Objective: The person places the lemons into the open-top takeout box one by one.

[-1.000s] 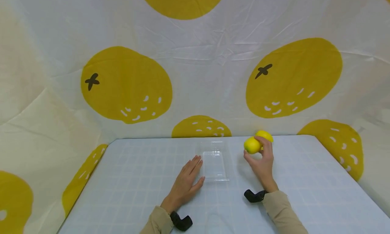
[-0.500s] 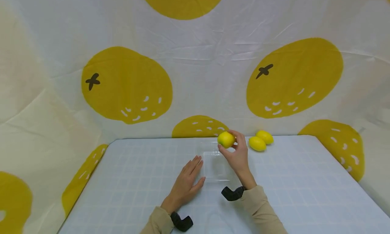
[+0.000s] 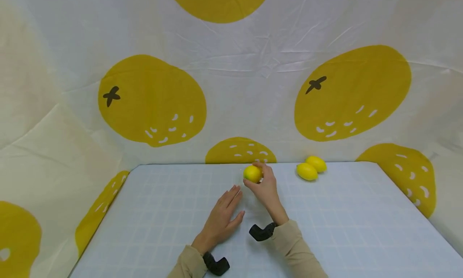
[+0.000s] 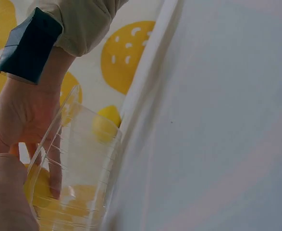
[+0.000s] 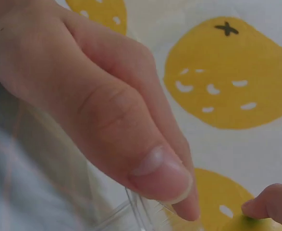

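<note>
A yellow lemon (image 3: 252,174) with a greenish tip is pinched between the thumb and fingers of my right hand (image 3: 265,189). In the left wrist view that lemon (image 4: 39,187) appears through the wall of a clear plastic container (image 4: 83,139). Whether it touches the container's bottom, I cannot tell. My left hand (image 3: 218,219) lies with straight fingers beside the container's left side, thumb spread. The right wrist view shows the left hand (image 5: 107,101) large, its thumb close to the clear rim. At lower right there, the right thumb (image 5: 273,204) presses on the lemon.
Two more lemons, a nearer one (image 3: 307,171) and a farther one (image 3: 316,164), lie together at the table's back right. A pale checked cloth covers the table (image 3: 162,221). Behind hangs a white curtain (image 3: 249,89) printed with big yellow fruits.
My right hand has carried the lemon left from beside the other two, over to the container, and lowered it slightly. The left hand has stayed in place.
</note>
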`<state>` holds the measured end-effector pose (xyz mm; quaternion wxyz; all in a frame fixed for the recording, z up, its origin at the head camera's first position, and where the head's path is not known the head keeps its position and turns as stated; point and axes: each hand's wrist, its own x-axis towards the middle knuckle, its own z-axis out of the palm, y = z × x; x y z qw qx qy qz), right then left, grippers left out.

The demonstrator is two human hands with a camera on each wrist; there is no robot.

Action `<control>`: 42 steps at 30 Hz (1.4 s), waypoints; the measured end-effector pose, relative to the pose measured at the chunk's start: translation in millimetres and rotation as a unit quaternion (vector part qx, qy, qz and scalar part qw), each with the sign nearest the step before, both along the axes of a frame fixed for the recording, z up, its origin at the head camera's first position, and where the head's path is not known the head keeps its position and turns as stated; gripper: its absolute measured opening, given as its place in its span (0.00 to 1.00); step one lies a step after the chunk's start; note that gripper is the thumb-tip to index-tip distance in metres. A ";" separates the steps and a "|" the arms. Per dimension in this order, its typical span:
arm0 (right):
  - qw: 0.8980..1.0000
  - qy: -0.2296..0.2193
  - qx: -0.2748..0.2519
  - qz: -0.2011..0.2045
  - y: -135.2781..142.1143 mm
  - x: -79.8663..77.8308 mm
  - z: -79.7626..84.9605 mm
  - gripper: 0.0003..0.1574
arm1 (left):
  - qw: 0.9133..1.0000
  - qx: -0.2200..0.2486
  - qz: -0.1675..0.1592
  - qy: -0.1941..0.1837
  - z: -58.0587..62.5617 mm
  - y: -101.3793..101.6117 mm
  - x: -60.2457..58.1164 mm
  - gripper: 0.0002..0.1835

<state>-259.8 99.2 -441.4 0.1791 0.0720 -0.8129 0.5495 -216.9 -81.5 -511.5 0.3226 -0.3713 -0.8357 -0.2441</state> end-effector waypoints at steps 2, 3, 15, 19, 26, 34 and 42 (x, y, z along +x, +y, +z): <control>1.000 -0.010 0.012 0.000 -1.2 -0.4 -2.7 0.36 | 1.000 0.000 0.000 0.002 -0.7 -0.2 -0.3 0.29; 1.000 -0.019 0.018 0.000 -1.8 -0.4 -3.9 0.36 | 1.000 0.000 0.000 0.003 -0.8 -0.4 -0.2 0.30; 0.996 -0.065 0.063 0.007 -7.0 -2.3 -11.6 0.35 | 1.000 0.001 -0.005 0.007 0.1 1.2 -0.9 0.30; 0.995 -0.062 0.079 0.005 -7.1 -3.4 -15.5 0.35 | 1.000 0.002 -0.006 0.008 0.5 1.4 -0.9 0.30; 0.994 -0.058 0.094 0.021 -4.3 -4.2 -20.6 0.34 | 1.000 -0.001 -0.001 -0.001 -0.1 1.6 -0.4 0.30; 0.991 -0.078 0.110 0.025 -4.4 -5.4 -23.2 0.35 | 1.000 0.004 -0.003 0.001 -3.0 1.1 -2.2 0.30; 0.989 -0.074 0.122 0.030 -3.5 -2.2 -19.3 0.35 | 1.000 0.004 -0.003 -0.006 -3.8 1.5 -1.4 0.30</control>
